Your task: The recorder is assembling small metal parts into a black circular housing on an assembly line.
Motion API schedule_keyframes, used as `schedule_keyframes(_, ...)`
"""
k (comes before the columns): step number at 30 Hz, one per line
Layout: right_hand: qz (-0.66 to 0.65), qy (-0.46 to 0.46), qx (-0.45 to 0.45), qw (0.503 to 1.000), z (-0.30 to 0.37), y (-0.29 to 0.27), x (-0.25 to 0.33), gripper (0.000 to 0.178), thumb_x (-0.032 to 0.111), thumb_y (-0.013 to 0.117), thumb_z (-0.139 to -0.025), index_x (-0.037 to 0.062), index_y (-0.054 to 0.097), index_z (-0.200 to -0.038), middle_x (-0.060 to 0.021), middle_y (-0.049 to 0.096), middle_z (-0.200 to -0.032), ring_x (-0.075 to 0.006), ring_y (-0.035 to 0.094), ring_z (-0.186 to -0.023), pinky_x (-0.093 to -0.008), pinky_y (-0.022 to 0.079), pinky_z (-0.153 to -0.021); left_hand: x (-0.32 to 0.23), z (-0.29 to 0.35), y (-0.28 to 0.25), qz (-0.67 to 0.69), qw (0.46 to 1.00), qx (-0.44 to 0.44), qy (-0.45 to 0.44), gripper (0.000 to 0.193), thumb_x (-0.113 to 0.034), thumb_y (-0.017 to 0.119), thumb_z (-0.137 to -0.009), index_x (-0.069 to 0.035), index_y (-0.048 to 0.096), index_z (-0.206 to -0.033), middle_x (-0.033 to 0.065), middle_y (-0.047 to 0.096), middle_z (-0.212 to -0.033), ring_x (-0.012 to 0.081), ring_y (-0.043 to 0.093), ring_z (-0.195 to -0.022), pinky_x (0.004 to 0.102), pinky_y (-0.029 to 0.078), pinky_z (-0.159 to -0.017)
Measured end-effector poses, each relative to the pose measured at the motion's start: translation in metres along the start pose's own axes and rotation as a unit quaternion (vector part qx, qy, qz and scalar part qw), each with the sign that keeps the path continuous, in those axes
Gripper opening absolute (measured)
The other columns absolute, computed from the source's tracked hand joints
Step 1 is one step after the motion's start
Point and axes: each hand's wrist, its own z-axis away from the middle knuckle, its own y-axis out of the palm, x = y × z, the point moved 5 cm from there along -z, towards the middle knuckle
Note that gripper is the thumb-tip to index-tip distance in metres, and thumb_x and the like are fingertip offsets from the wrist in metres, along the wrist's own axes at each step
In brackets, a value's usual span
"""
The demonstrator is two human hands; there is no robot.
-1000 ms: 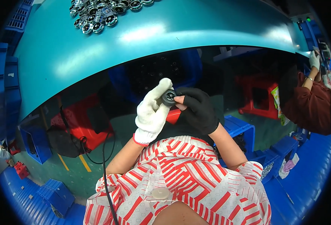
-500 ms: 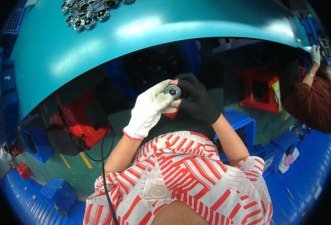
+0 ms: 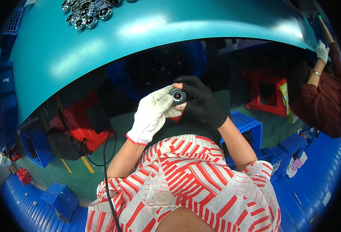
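Between my two hands is a small round black wheel with a metal ring at its centre, its flat face turned up. My left hand, in a white knitted glove, pinches it from the left with thumb and fingers. From the right, my right hand, in a black glove with bare fingertips, grips its edge. Both hands are above my lap, short of the table edge. Below and beyond them sits a dark blue bin with several dark round parts inside, hard to make out.
A teal table curves across the front, with a pile of shiny metal-rimmed round parts at its far left. Red stools stand on the floor. A blue crate is by my right elbow. At far right a co-worker's gloved hand is raised.
The wheel stays in both hands, tilted slightly differently, with small shifts of my fingers. At far right, the co-worker's arms have moved, one now reaching farther out.
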Motion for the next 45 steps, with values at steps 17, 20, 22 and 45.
schedule_keyframes(17, -0.008, 0.001, 0.033, 0.999, 0.001, 0.004, -0.006, 0.052, 0.012, 0.071, -0.078, 0.0111, 0.053, -0.127, -0.0116, 0.049, -0.126, -0.0287, 0.052, -0.113, -0.035, 0.046, -0.092, 0.003, -0.001, -0.002, -0.02, 1.0, 0.007, -0.006, 0.047, -0.017, 0.06, -0.091, 0.011, 0.046, -0.127, 0.0154, 0.063, -0.101, 0.018, 0.065, -0.084, 0.027, 0.055, -0.076)
schedule_keyframes(20, -0.021, 0.009, 0.028, 0.999, 0.001, 0.004, -0.008, 0.053, 0.012, 0.071, -0.077, 0.0109, 0.053, -0.126, -0.0117, 0.049, -0.126, -0.0289, 0.052, -0.113, -0.035, 0.046, -0.093, -0.001, 0.001, 0.006, -0.008, 1.0, -0.001, -0.011, 0.047, -0.016, 0.06, -0.091, 0.011, 0.046, -0.126, 0.0158, 0.063, -0.101, 0.0181, 0.065, -0.083, 0.0278, 0.056, -0.077)
schedule_keyframes(22, -0.032, 0.013, 0.023, 0.999, 0.001, 0.004, -0.009, 0.053, 0.012, 0.071, -0.077, 0.0107, 0.052, -0.126, -0.0118, 0.049, -0.126, -0.029, 0.052, -0.113, -0.035, 0.046, -0.093, -0.004, 0.001, 0.009, 0.005, 1.0, -0.002, -0.012, 0.047, -0.016, 0.06, -0.09, 0.011, 0.046, -0.126, 0.0159, 0.063, -0.101, 0.0182, 0.065, -0.084, 0.0281, 0.056, -0.077)
schedule_keyframes(45, -0.278, 0.233, -0.061, 0.93, 0.014, 0.021, -0.023, 0.026, 0.015, 0.055, -0.093, 0.0022, 0.061, -0.115, -0.0082, 0.064, -0.09, -0.0137, 0.061, -0.082, -0.0252, 0.049, -0.074, -0.008, 0.005, 0.004, -0.069, 0.993, -0.077, 0.053, 0.042, 0.005, 0.064, -0.077, 0.009, 0.051, -0.117, 0.0145, 0.062, -0.102, 0.0158, 0.063, -0.086, 0.0246, 0.052, -0.078)
